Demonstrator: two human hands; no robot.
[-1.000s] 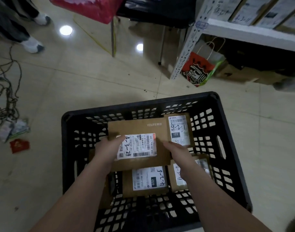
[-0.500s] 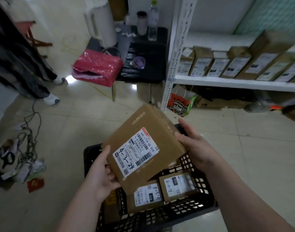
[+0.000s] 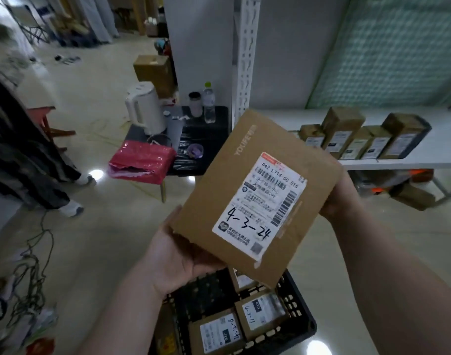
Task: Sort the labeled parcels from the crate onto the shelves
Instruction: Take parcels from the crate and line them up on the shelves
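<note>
I hold a flat brown cardboard parcel (image 3: 234, 185) in front of me, tilted, its white label handwritten "4-3-24". My left hand (image 3: 178, 254) cups its lower left corner from beneath. My right hand (image 3: 339, 198) grips its right edge, mostly hidden behind the box. Below it sits the black plastic crate (image 3: 302, 321) with three labeled parcels showing, two marked "4-2-6" (image 3: 216, 331) and "1-3-11" (image 3: 263, 311). The white metal shelf (image 3: 434, 147) to the right carries a row of several upright brown parcels (image 3: 352, 139).
A white slotted shelf upright (image 3: 245, 60) rises just behind the parcel. Left of it a black table (image 3: 209, 144) bears a white kettle (image 3: 143, 108), bottles and a red bag (image 3: 142, 162). A person's legs (image 3: 29, 165) stand at the left. Tangled cables (image 3: 32, 275) lie on the floor.
Both hands lifted the "4-3-24" parcel out of the crate and up toward chest height. My view swung upward from the crate to the shelf.
</note>
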